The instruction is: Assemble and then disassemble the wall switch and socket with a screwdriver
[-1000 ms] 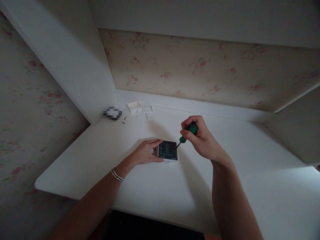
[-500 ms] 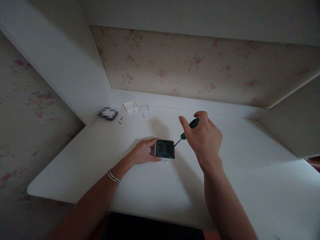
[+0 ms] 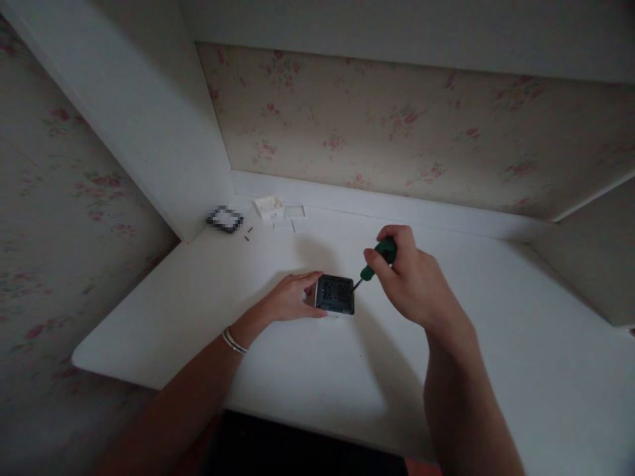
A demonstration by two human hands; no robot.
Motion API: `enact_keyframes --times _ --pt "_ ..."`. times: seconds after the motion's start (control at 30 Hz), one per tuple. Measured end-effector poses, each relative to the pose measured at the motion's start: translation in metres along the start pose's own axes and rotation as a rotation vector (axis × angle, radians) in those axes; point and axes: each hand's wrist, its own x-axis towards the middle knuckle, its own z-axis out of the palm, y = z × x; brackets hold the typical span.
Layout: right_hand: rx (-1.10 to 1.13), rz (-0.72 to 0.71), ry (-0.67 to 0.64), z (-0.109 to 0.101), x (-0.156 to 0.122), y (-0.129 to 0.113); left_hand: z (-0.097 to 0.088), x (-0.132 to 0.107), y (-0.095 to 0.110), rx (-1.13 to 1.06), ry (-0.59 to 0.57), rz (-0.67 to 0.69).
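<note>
A socket module with a black face (image 3: 335, 295) sits in a white box on the white table. My left hand (image 3: 292, 296) grips it from the left, thumb on the near side and fingers on the far side. In my right hand (image 3: 409, 274) is a screwdriver (image 3: 381, 258) with a green handle, pinched between thumb and fingers. Its shaft slants down to the left, and the tip meets the right part of the black face. Whether a screw sits under the tip is too small to tell.
At the back left of the table (image 3: 223, 277) lie an open white box (image 3: 268, 207), a thin white frame (image 3: 296, 211), flat white pieces (image 3: 283, 225), two small screws (image 3: 248, 234) and a blurred dark-edged object (image 3: 225, 219). A white panel rises at the left.
The view has shifted slightly, so everything sits a little differently in the picture. My right thumb, raised off the screwdriver handle before, now presses against it. The left hand keeps its hold.
</note>
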Motion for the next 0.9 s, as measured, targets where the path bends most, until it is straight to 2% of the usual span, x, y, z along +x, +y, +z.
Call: enact_keyframes --times 0.07,0.13,0.27,0.33,0.57,0.77,0.9 --pt "0.160 -0.120 -0.094 0.001 -0.001 -0.003 -0.002 0.000 0.002 0.000 -0.006 0.004" --pt "0.148 -0.134 -0.087 0.003 0.000 -0.005 -0.002 0.001 0.003 0.003 -0.003 0.005" --pt "-0.159 0.092 0.131 0.006 0.005 -0.001 0.000 0.000 0.001 0.007 0.004 -0.007" --pt "-0.276 0.172 0.193 0.006 0.006 0.004 0.001 -0.001 -0.002 0.007 0.003 -0.011" --pt "-0.461 0.219 0.290 0.008 0.002 0.009 0.003 -0.001 -0.003 0.026 0.013 -0.005" --pt "-0.354 0.114 0.183 0.008 0.005 0.010 0.003 -0.001 -0.007 0.020 0.013 -0.023" --pt "-0.094 -0.031 0.042 0.003 0.004 0.013 0.002 -0.001 -0.005 -0.002 0.000 -0.001"
